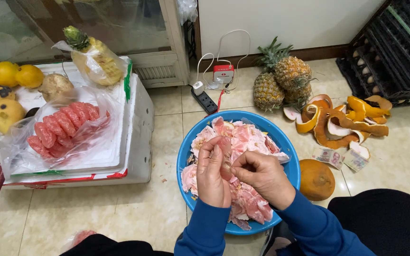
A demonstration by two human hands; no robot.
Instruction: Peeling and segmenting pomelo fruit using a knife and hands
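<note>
Two hands meet at the frame's centre over a round blue plastic bowl [186,156] of pink pomelo scraps: the left hand [212,175] and right hand [262,175] both pinch one pale pink pomelo segment [225,159]. Peeled red segments in a clear plastic bag [60,125] lie at left on a white foam box [136,118].

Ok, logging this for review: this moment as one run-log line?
left hand: holds pomelo segment | right hand: peels it | under: blue bowl of peelings

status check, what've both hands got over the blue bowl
Left hand and right hand: shared grip on one pink pomelo segment. Blue bowl beneath, full of pink membrane scraps. Nothing in the way.
</note>
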